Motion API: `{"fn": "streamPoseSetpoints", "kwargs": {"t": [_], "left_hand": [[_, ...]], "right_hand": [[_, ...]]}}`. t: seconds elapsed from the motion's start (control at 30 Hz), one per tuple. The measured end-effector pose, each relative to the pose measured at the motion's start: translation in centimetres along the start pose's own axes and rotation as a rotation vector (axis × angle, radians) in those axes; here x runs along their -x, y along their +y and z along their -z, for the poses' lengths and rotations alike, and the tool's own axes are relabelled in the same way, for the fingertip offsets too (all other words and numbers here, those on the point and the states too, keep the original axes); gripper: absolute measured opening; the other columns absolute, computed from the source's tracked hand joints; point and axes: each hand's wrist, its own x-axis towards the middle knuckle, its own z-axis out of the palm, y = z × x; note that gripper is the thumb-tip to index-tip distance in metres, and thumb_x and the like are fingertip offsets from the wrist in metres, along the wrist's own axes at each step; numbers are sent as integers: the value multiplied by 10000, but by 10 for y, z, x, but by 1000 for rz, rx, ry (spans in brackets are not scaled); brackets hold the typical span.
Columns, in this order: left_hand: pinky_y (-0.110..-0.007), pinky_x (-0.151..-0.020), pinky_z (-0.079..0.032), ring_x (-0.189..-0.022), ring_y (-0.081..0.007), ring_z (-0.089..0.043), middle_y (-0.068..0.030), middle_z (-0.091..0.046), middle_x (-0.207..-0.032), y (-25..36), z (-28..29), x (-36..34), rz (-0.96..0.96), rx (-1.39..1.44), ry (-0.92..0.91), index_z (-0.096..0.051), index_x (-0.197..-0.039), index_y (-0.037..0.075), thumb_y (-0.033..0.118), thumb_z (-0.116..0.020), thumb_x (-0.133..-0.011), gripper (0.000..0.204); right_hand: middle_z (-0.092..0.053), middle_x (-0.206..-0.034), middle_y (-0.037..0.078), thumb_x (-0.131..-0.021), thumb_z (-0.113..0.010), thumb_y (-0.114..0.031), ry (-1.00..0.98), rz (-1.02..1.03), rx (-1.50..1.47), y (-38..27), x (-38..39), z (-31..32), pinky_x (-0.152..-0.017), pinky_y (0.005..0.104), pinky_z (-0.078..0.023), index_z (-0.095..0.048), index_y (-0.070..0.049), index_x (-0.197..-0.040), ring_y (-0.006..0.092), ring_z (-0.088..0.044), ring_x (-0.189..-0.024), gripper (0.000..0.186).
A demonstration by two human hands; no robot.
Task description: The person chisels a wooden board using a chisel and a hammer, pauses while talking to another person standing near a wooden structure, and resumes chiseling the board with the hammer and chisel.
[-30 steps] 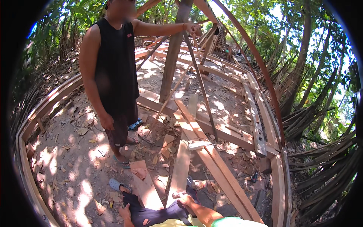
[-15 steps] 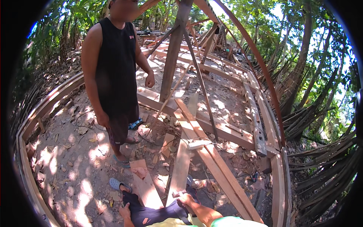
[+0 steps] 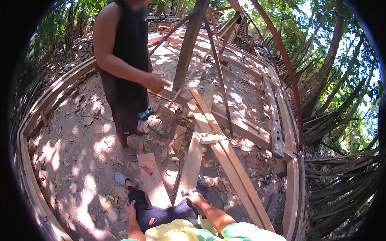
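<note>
My left hand (image 3: 129, 207) rests against the side of my dark shorts (image 3: 150, 212), fingers curled; what they hold, if anything, is hidden. My right hand (image 3: 194, 197) is closed round a small object (image 3: 186, 193) that I cannot make out, over my other thigh, just above a pale plank (image 3: 187, 174). A wider board (image 3: 150, 170) lies between my legs. A pair of long planks (image 3: 225, 160) runs diagonally at my right, with a short white wood block (image 3: 211, 139) across it.
A person in a dark sleeveless top (image 3: 126, 56) stands ahead-left, arm out. An upright post (image 3: 187, 52) with braces rises ahead. Curved timber framing (image 3: 60, 84) surrounds the leafy dirt ground. A blue tool (image 3: 144, 113) lies behind the person; stacked fronds (image 3: 341, 180) lie right.
The person's raised arm has come down from beside the post and now reaches forward at waist height. My view has tipped slightly downward. My hands keep their grip and place on my legs.
</note>
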Motion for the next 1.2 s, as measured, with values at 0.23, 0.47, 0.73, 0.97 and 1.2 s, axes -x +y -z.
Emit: {"fn": "streamPoseSetpoints", "kwargs": {"t": [0.23, 0.47, 0.73, 0.97, 1.2], "left_hand": [[-434, -846, -514, -873, -370, -692, -219, -731, -957, 31, -7, 14, 55, 70, -61, -695, -1064, -67, 300, -813, -776, 481], [-448, -897, -514, -957, -397, -697, -251, -726, -1006, 45, 14, 48, 6, -199, 97, -695, -1091, -73, 313, -826, -760, 524], [-445, -976, -481, -1074, -432, -658, -277, -695, -1138, 29, 2, 30, -46, -137, 97, -641, -1208, -87, 322, -820, -770, 626], [-443, -982, -474, -1091, -402, -652, -264, -681, -1176, 29, -10, 22, 8, 51, -19, -637, -1202, -85, 295, -810, -779, 595], [-449, -972, -478, -1064, -422, -657, -266, -698, -1125, 8, 8, 27, -26, -55, 90, -649, -1179, -89, 298, -817, -774, 585]], "right_hand": [[-710, -953, 139, -940, -633, -419, -14, -108, -44, 4, 1, 15, -553, 367, -569, -588, -143, -1308, 207, -672, -582, 462], [-736, -928, 117, -947, -553, -431, -13, -56, -101, 51, -21, -28, -643, 395, -587, -624, -177, -1298, 236, -717, -659, 439], [-680, -794, 100, -938, -635, -436, 24, -14, 107, 25, -15, -6, -510, 338, -545, -638, -201, -1290, 178, -627, -530, 422], [-719, -848, 114, -947, -593, -457, 51, -42, -5, 33, -10, 3, -577, 387, -559, -646, -150, -1223, 221, -681, -594, 416], [-699, -782, 120, -931, -609, -498, 22, 16, -5, 17, 5, -6, -511, 347, -536, -667, -109, -1198, 199, -634, -520, 476]]}}
